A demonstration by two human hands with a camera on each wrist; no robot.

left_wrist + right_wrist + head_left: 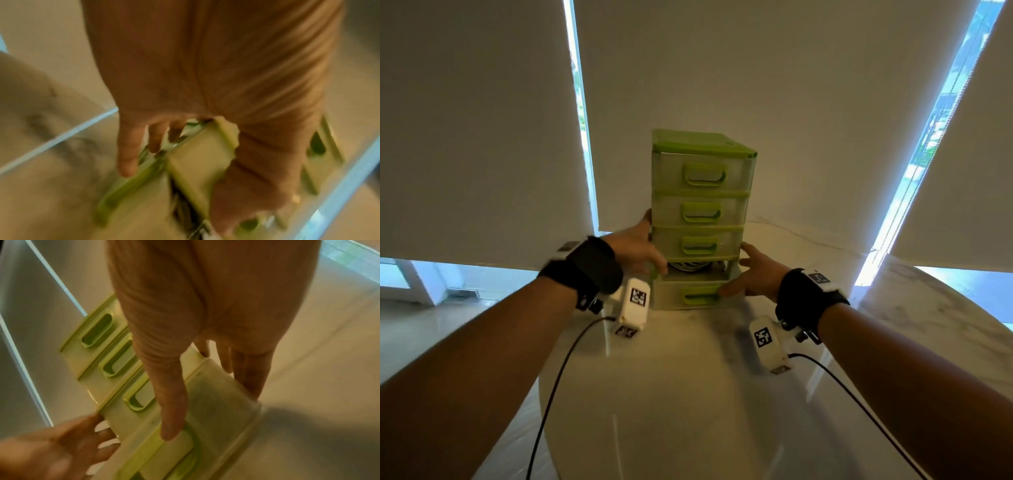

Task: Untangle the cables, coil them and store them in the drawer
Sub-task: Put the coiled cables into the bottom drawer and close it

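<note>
A green and translucent drawer unit (702, 202) with several drawers stands on the table. Its bottom drawer (671, 294) is pulled out a little, and a coiled cable (690, 265) shows in the gap above it. My left hand (640, 246) lies flat against the unit's left side, thumb at the drawer's front left corner. My right hand (753, 274) lies along the right side, its thumb pressing the bottom drawer's front by the green handle (700, 296). The right wrist view shows the right hand (212, 414) with straight fingers. The left wrist view is blurred, with the left hand (176, 198) spanning the unit's corner.
The unit stands near the far edge of a round white marble table (671, 394). Pale roller blinds (482, 137) hang behind it, with bright window strips between them. Black wires (558, 383) run back from the cameras on both wrists.
</note>
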